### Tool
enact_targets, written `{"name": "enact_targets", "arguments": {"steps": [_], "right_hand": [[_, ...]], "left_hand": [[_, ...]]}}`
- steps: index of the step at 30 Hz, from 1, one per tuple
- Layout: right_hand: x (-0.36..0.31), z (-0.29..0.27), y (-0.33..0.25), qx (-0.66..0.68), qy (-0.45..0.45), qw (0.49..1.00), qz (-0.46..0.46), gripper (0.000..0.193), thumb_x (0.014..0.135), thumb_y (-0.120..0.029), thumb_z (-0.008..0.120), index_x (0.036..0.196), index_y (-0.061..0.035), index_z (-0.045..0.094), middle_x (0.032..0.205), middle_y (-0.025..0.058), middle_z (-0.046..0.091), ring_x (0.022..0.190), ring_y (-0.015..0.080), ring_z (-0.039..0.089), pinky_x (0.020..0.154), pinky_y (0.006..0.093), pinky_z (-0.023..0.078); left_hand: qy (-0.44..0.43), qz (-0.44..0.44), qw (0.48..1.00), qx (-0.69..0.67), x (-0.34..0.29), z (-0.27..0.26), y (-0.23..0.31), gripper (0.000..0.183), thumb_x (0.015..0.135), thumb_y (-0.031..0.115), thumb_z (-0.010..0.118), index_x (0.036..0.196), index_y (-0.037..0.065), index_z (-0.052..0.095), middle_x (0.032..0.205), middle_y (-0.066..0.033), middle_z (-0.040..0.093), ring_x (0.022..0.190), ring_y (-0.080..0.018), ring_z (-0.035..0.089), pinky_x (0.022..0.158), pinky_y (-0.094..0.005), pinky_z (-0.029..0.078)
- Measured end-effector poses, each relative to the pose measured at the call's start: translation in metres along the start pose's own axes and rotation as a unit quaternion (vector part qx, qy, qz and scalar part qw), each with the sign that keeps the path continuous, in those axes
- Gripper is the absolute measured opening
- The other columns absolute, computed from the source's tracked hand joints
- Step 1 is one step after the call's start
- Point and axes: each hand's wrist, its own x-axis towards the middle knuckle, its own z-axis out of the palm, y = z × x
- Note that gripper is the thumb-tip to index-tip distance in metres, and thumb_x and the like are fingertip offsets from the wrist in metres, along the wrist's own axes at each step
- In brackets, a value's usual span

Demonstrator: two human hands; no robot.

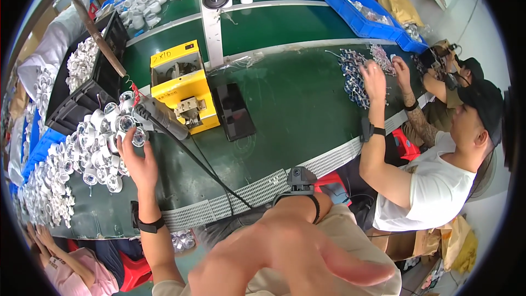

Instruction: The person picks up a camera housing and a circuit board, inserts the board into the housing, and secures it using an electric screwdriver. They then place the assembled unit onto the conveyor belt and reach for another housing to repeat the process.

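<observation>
Head view, green workbench (pixel 296 115), white parts (pixel 98 145), pale wall (pixel 482 27)

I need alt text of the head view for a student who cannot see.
A person's left hand is at a heap of white, clear-ended parts on a green workbench; the right hand looms blurred in the foreground. A yellow machine stands ahead; at right, a co-worker handles small wired parts.

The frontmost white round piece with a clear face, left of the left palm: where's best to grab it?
Pinch the white round piece by its round rim, probably from the near side: bare bench lies there, while other pieces crowd behind.
</observation>
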Motion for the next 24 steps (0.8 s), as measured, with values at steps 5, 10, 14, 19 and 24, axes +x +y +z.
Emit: {"name": "enact_targets", "arguments": {"steps": [5, 10, 14, 19, 24], "right_hand": [[-0.001, 0.006, 0.003, -0.001, 0.037, 0.999, -0.033, 0.076, 0.082, -0.074, 0.048, 0.110, -0.0068, 0.070, 0.121, 0.0262, 0.048, 0.093, 0.0288, 0.058, 0.076, 0.0325, 0.051], [-0.004, -0.002, 0.004, -0.028, 0.019, 0.998, -0.047, 0.072, 0.083, -0.071, 0.050, 0.111, -0.0076, 0.068, 0.120, 0.0266, 0.047, 0.096, 0.0312, 0.057, 0.075, 0.0342, 0.051], [-0.009, -0.003, -0.008, -0.096, 0.088, 0.991, -0.020, 0.060, 0.085, -0.064, 0.055, 0.111, -0.0109, 0.064, 0.111, 0.0208, 0.049, 0.092, 0.0299, 0.056, 0.072, 0.0356, 0.049], [-0.026, -0.020, -0.011, -0.159, 0.161, 0.974, 0.011, 0.046, 0.087, -0.055, 0.061, 0.111, -0.0151, 0.058, 0.100, 0.0136, 0.050, 0.086, 0.0282, 0.054, 0.069, 0.0373, 0.047], [-0.104, -0.139, -0.077, -0.822, 0.347, 0.411, 0.188, 0.039, 0.076, -0.013, 0.076, 0.110, -0.0017, 0.060, 0.102, 0.0103, 0.062, 0.096, 0.0260, 0.061, 0.085, 0.0342, 0.049]], "left_hand": [[-0.002, 0.006, 1.000, 0.006, 0.000, 0.000, -0.001, 0.042, 0.087, 0.009, 0.060, 0.127, 0.005, 0.051, 0.131, -0.0132, 0.052, 0.135, -0.0387, 0.032, 0.111, -0.0443, 0.026], [-0.003, -0.003, 1.000, 0.002, 0.000, 0.000, 0.000, 0.042, 0.086, 0.008, 0.061, 0.127, 0.004, 0.052, 0.131, -0.0132, 0.053, 0.135, -0.0387, 0.032, 0.111, -0.0448, 0.026], [-0.006, 0.002, 1.000, -0.011, 0.002, 0.003, 0.005, 0.042, 0.085, 0.007, 0.061, 0.126, 0.004, 0.052, 0.131, -0.0127, 0.053, 0.135, -0.0390, 0.032, 0.111, -0.0448, 0.026], [0.010, 0.010, 1.000, 0.007, 0.000, -0.002, 0.003, 0.039, 0.085, 0.006, 0.060, 0.123, 0.002, 0.053, 0.127, -0.0152, 0.055, 0.131, -0.0383, 0.037, 0.109, -0.0443, 0.028], [-0.019, -0.020, 0.986, -0.165, -0.001, -0.005, 0.023, 0.023, 0.087, 0.002, 0.058, 0.110, -0.002, 0.060, 0.090, -0.0117, 0.066, 0.085, -0.0198, 0.064, 0.082, -0.0315, 0.049]]}}
